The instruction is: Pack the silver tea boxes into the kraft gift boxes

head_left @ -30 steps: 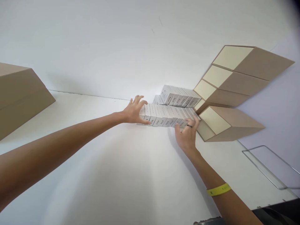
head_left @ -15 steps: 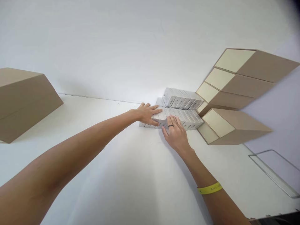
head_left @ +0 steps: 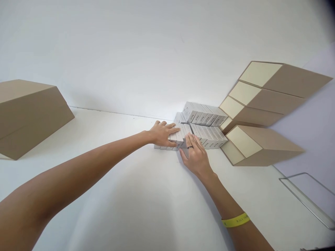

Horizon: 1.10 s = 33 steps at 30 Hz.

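Boxes (head_left: 184, 128) touched by left hand (head_left: 162, 134), fingers spread; right hand (head_left: 196, 157), fingers together, thumb apart; even pressure between fingertips advised.

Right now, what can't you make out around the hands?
All in the head view:
Print on the white boxes: too small to read.
Box surfaces beneath the left hand: covered by it.
Palm of the right hand: hidden by its back.
Tan packaging at left: cut off by the picture's edge.
Lettering on the yellow wristband: too small.
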### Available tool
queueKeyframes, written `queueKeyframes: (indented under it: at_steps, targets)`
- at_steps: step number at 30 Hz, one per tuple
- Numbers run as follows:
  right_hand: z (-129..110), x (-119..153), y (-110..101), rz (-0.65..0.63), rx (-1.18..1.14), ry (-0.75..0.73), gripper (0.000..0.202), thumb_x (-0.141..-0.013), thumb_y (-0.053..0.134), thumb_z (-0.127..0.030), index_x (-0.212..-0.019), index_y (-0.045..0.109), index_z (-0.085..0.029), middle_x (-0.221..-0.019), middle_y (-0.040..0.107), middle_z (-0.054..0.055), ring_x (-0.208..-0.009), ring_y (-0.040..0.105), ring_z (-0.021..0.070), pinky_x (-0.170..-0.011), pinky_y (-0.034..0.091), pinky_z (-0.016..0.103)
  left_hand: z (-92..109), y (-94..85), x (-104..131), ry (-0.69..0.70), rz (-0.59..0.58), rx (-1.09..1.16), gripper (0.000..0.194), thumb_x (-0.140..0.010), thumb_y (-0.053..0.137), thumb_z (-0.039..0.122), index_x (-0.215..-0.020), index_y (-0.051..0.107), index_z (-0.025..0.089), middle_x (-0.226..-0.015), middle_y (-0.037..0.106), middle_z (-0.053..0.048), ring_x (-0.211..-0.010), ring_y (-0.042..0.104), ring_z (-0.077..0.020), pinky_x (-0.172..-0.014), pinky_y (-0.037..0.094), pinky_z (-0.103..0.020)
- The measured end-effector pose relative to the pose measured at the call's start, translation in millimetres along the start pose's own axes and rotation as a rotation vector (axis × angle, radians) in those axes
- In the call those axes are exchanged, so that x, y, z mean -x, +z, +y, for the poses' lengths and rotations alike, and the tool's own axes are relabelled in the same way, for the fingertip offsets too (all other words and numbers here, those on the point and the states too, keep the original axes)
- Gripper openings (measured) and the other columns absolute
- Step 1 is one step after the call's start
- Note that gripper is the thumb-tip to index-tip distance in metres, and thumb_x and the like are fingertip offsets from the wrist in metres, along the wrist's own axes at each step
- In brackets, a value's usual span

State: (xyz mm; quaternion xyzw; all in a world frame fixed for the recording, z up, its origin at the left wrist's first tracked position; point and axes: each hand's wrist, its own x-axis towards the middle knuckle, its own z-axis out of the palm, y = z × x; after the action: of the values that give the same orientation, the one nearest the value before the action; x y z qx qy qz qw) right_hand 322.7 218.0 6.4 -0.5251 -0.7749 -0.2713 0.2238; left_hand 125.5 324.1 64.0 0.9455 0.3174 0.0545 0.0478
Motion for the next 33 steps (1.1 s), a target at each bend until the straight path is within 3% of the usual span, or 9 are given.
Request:
queueKeyframes:
  at_steps: [11, 19, 25, 33]
  targets:
    - [-20.2, -12.9, 7.3, 0.029, 0.000, -0.054, 0.051, -0.096, 0.049, -0.024, -0.139, 0.046, 0.005, -0.139, 0.054, 0.023, -0.138, 0.043, 0.0306, -0.118, 0.036, 0.045, -20.1, -2.9, 23.5, -0.081, 0.020, -0.006, 0.084, -0.080, 0.037, 0.079, -0.151, 0.031, 0.034, -0.156, 0.035, -0.003, -0.123, 0.043, -0.0371, -0.104, 0.033, -0.058]
    - [-13.2, -3.7, 9.8, 0.068, 0.104, 0.007, 0.050, -0.096, 0.047, -0.018, -0.139, 0.042, 0.007, -0.139, 0.051, 0.030, -0.137, 0.044, 0.0336, -0.114, 0.039, 0.051, -12.0, -0.3, 7.9, -0.061, 0.021, -0.010, 0.082, -0.080, 0.035, 0.079, -0.149, 0.034, 0.035, -0.154, 0.038, -0.005, -0.124, 0.043, -0.0384, -0.103, 0.033, -0.059]
    - [-18.1, -7.1, 17.8, 0.086, 0.167, 0.018, 0.051, -0.096, 0.049, -0.022, -0.136, 0.044, 0.009, -0.138, 0.050, 0.033, -0.138, 0.042, 0.0377, -0.113, 0.039, 0.053, -11.2, 1.4, 0.8, -0.078, 0.039, 0.005, 0.093, -0.072, 0.038, 0.090, -0.148, 0.033, 0.036, -0.155, 0.037, -0.004, -0.128, 0.040, -0.0398, -0.106, 0.029, -0.058]
    - [-12.9, -13.2, 19.5, 0.046, 0.190, 0.054, 0.054, -0.097, 0.045, -0.020, -0.142, 0.039, 0.009, -0.136, 0.052, 0.033, -0.135, 0.046, 0.0372, -0.112, 0.040, 0.052, -9.7, 2.0, -7.1, -0.091, 0.056, 0.025, 0.084, -0.075, 0.040, 0.085, -0.145, 0.037, 0.037, -0.151, 0.043, -0.003, -0.126, 0.043, -0.0366, -0.106, 0.030, -0.054]
